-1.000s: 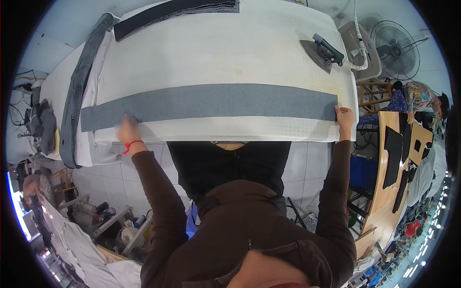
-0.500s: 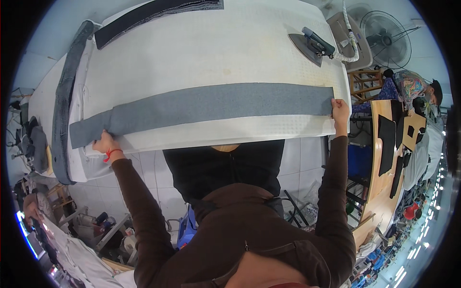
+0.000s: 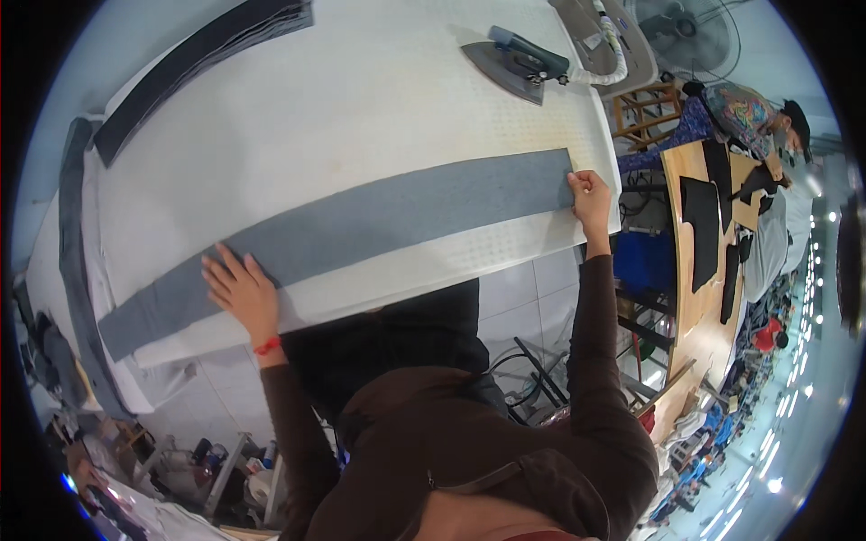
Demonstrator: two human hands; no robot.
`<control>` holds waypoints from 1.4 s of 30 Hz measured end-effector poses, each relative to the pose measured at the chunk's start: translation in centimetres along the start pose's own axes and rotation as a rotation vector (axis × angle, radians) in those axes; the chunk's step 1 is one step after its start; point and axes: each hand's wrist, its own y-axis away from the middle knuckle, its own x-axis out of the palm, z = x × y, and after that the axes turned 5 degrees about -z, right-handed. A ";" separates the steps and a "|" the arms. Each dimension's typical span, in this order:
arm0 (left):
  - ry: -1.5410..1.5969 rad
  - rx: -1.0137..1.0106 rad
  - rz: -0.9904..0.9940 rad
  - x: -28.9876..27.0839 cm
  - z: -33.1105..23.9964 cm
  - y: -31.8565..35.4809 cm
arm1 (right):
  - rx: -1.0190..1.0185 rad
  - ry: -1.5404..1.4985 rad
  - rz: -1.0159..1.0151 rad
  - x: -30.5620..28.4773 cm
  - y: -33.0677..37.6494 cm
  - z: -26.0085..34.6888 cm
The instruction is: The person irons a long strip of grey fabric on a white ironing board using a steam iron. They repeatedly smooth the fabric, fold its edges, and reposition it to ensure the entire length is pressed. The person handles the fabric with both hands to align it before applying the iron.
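A long grey strip of fabric lies flat across the near part of the white padded ironing table. My left hand rests on the strip toward its left end, palm down with the fingers spread. At the right end, my right hand pinches the strip's short edge between thumb and bent fingers. An iron with a dark green handle sits beyond the strip at the far right, touched by neither hand.
A stack of dark fabric strips lies at the far left. More dark cloth hangs along the table's left edge. To the right, a person works at a wooden table with black cut pieces. A fan stands behind.
My left hand has let go of the lower edge and moved right, now flat on the strip. The fold near the left end is smoothed out. The view has turned toward the right.
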 end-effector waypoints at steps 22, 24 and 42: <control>1.043 0.736 0.358 -8.3 -47.8 -4.2 | -0.750 0.038 0.595 -1.2 -10.3 7.2; 0.998 0.717 0.378 -8.6 -49.7 -3.5 | -0.835 0.066 0.605 -1.4 -10.7 7.1; 1.084 1.045 0.055 -7.9 -51.0 -1.9 | -1.219 0.184 0.277 -1.4 -8.7 3.8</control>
